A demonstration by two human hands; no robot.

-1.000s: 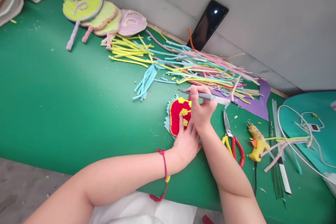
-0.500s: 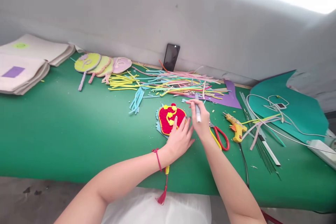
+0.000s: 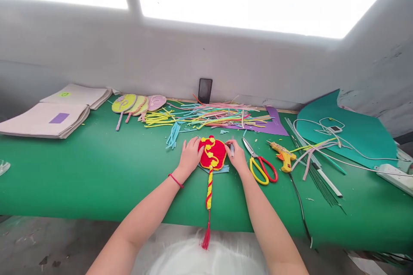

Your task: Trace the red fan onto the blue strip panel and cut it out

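Fan (image 3: 218, 153) at centre of the frame, over blue strips (image 3: 223, 169). Left hand (image 3: 190, 157) half curled at its left edge, firmness impossible to tell; right hand (image 3: 238, 154) wrapped around a pen (image 3: 232, 149) opposite — steady evenly, keep pen tip off the face.

The hand fan (image 3: 217, 151) lies on the table (image 3: 129, 176) over there, tassel (image 3: 205, 239) past the near edge, scissors (image 3: 256, 156) to its right, then a hot glue gun (image 3: 284, 157). Behind it spread pipe cleaners (image 3: 219, 116), and behind those a phone (image 3: 205, 90) against the wall (image 3: 97, 68).
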